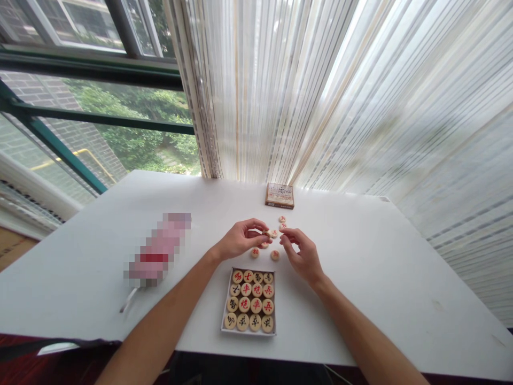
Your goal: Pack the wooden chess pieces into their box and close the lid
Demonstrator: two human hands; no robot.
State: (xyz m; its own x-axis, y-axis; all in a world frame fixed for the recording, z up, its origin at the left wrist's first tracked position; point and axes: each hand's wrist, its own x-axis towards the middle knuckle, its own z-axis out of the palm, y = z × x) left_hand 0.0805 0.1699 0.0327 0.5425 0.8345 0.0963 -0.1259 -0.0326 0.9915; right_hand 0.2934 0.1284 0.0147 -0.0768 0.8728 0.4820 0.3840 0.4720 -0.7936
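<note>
My left hand (246, 237) pinches a round wooden xiangqi piece (266, 233) between thumb and fingers, above the table. Facing it, my right hand (301, 250) has its thumb and index finger a little apart, with nothing seen between them. A red-marked piece (274, 233) shows in the gap between the hands; whether a finger touches it, I cannot tell. Other red-marked pieces (255, 253) lie loose around the hands. Nearer to me is a shallow white box (249, 332), filled with rows of red- and black-marked pieces (256, 305).
A flat printed box (279, 195) lies at the back of the white table (360, 256). To the left is a pixelated pink object (158, 248) with a strap. String curtains (272, 96) and a window border the far edge.
</note>
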